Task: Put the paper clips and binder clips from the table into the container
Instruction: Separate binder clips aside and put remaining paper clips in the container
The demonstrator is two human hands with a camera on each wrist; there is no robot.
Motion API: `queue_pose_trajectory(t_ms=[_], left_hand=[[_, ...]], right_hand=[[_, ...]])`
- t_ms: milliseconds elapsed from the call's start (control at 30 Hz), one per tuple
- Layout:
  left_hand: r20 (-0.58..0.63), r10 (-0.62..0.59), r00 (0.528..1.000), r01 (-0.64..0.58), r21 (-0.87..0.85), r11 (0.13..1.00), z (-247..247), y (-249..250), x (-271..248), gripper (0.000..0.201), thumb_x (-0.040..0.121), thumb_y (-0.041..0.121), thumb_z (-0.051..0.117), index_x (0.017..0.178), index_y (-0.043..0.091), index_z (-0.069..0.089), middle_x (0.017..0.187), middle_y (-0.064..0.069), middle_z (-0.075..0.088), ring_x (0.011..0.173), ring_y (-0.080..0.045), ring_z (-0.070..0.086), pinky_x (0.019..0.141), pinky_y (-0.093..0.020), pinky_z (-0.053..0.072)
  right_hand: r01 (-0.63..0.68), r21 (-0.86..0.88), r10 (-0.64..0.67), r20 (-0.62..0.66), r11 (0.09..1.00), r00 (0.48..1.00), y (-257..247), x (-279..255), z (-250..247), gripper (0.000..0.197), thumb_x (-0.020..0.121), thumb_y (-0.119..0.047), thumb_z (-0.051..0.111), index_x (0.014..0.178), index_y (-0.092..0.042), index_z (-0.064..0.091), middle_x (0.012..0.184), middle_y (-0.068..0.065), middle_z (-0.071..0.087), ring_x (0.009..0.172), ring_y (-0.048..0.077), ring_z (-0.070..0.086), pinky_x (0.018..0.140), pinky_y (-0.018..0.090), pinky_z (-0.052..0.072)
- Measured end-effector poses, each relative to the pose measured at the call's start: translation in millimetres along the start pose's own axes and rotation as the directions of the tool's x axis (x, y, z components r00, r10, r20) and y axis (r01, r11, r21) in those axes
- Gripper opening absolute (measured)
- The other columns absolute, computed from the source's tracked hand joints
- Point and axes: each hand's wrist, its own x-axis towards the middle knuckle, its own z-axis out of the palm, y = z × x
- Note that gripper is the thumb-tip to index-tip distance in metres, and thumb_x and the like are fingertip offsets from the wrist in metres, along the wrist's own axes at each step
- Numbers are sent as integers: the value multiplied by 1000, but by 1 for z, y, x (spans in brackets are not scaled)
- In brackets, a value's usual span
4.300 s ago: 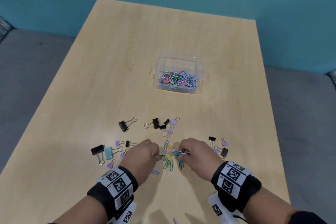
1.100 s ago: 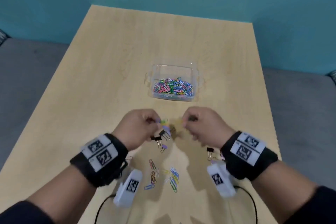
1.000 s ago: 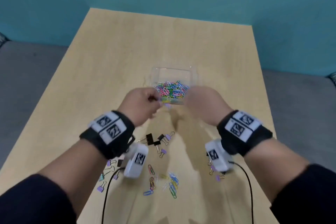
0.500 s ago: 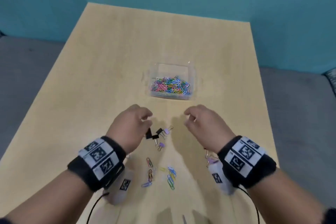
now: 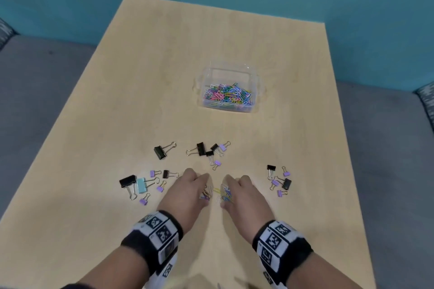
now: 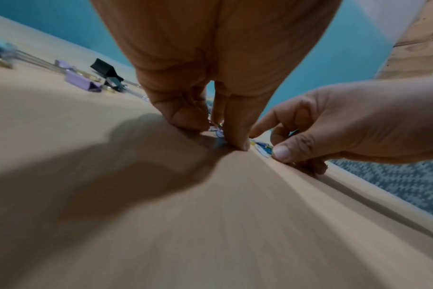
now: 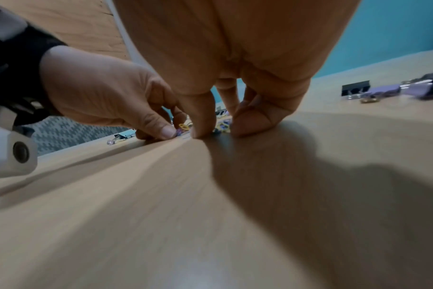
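A clear plastic container (image 5: 230, 108) stands mid-table with a heap of coloured paper clips (image 5: 226, 96) in it. Near the table's front, a small loose pile of paper clips (image 5: 217, 191) lies between my hands. My left hand (image 5: 206, 191) has its thumb and fingers curled down onto the pile's left side, pinching clips (image 6: 218, 131). My right hand (image 5: 224, 193) does the same on the right side, clips (image 7: 221, 125) showing between its thumb and fingers. Binder clips lie in a middle group (image 5: 204, 150), a left group (image 5: 138, 184) and a right group (image 5: 279, 180).
A single black binder clip (image 5: 160, 152) lies left of the middle group. The wooden table (image 5: 141, 77) is bare around and behind the container. Grey floor runs along both sides, and a teal wall stands behind the far edge.
One second ago both hands were at the container with clips. Half a second ago they hung empty above the table. Now they have dropped onto the loose paper clips near the front.
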Motion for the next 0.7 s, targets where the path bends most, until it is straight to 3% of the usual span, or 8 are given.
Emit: queue_pose_trajectory(t_ms=[167,267,433,567,633,700], left_hand=[[-55,54,997,-53,27,998,1,4,12,20,88,18,58,108,15,60,105,0,47,85,-18,52,75,-28,45],[-76,78,994,-72,87,994,2,6,14,2,89,14,56,89,13,57,92,0,44,69,-17,42,63,-30,40],[-49,95,994,-84,187,979,0,10,15,2,91,15,52,90,15,53,85,1,33,66,-20,33,59,-31,31],[-49,111,993,-96,238,967,-3,6,15,9,93,19,52,85,16,51,81,1,37,59,-20,34,54,-31,30],[-41,93,995,-80,251,965,-5,3,16,14,94,22,51,81,17,48,80,1,38,58,-22,38,54,-31,32],[-20,44,999,-39,209,977,-8,1,17,17,96,27,48,82,17,48,83,1,43,64,-24,47,57,-33,39]], right_hand=[[54,-50,-55,-24,997,998,-8,10,-2,9,93,-19,51,102,-16,50,99,3,44,76,21,40,61,31,32],[93,-58,-95,-37,994,995,-10,13,-2,10,89,-7,53,95,-15,50,95,4,45,73,21,38,59,31,32],[106,-104,-107,-2,989,994,-8,16,-3,16,87,-3,52,93,-17,48,88,-2,34,67,21,35,55,31,28],[126,-128,-125,13,984,992,-6,20,-9,28,84,2,54,82,-21,37,81,-2,31,53,9,21,45,26,13],[106,-131,-100,48,986,994,-2,22,-15,24,86,2,50,81,-18,37,80,-1,35,54,9,25,45,25,18],[78,-82,-72,79,994,994,3,25,-21,10,92,-6,46,85,-14,46,83,0,44,62,18,43,53,30,36]])
